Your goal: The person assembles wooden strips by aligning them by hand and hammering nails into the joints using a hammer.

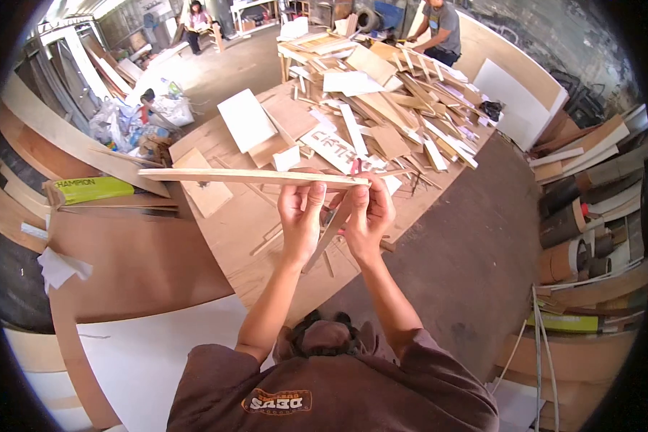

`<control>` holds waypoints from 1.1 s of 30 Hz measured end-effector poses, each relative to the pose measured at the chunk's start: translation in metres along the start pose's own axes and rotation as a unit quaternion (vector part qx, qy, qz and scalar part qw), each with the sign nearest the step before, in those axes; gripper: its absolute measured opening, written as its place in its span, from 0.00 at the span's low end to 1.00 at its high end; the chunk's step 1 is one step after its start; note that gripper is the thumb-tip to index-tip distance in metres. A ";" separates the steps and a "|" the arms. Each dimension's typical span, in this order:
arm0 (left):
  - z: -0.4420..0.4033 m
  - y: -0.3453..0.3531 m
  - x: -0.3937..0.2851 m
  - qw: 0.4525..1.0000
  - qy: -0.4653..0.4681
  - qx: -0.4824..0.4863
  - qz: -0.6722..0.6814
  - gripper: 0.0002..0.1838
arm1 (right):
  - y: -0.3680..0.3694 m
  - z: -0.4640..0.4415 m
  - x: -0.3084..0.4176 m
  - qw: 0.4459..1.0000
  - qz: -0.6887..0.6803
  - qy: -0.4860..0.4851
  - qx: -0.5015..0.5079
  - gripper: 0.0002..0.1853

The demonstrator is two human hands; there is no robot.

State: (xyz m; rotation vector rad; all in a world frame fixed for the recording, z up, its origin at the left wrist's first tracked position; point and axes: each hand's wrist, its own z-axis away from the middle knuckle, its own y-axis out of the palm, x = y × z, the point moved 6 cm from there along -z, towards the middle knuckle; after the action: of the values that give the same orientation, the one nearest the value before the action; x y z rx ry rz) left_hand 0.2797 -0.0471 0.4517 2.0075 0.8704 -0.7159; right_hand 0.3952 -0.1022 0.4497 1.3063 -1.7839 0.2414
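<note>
In the head view, a long, thin wooden strip (223, 176) runs nearly level above the table, its far end pointing left. My left hand (299, 219) is closed around it near the middle of the view, thumb along the near face. Close beside, my right hand (371, 216) pinches its right end. A narrow greyish-brown strip (330, 241) slants down between my hands; whether I grip it too is unclear. Small red parts show near my fingers, too hidden to name. Beneath lies the wooden tabletop (266, 277).
Wood offcuts (389, 108) are heaped across the table's far side, with a white board (246, 120) nearby. One person (439, 32) stands behind the heap; another person (198, 27) sits far left. Curved panels (590, 209) are stacked right. Plastic bags (126, 126) lie left.
</note>
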 end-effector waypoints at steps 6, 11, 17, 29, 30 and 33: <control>-0.006 0.009 -0.019 0.998 0.001 0.061 0.036 0.13 | 0.006 -0.003 0.013 0.998 0.052 0.032 0.016 0.13; -0.006 0.018 -0.013 0.993 -0.023 0.079 0.084 0.11 | -0.011 -0.007 0.023 0.983 0.178 -0.045 0.022 0.10; -0.003 0.040 -0.004 0.991 -0.050 0.104 0.071 0.12 | -0.034 -0.011 0.035 0.996 0.065 0.054 0.042 0.10; -0.011 0.088 0.052 0.988 -0.086 0.120 -0.045 0.11 | -0.099 -0.049 0.020 0.984 0.153 0.053 0.077 0.11; -0.013 0.091 0.059 0.987 -0.083 0.123 -0.063 0.11 | -0.106 -0.056 0.017 0.983 0.154 0.043 0.091 0.11; -0.018 0.103 0.072 0.982 -0.100 0.130 -0.097 0.12 | -0.124 -0.069 0.009 0.986 0.107 0.088 0.088 0.12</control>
State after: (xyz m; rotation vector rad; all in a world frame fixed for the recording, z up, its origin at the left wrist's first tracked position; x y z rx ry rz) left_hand 0.4067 -0.0534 0.4547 2.0474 0.8966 -1.1739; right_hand 0.5363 -0.1186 0.4565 1.1722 -1.7805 0.6282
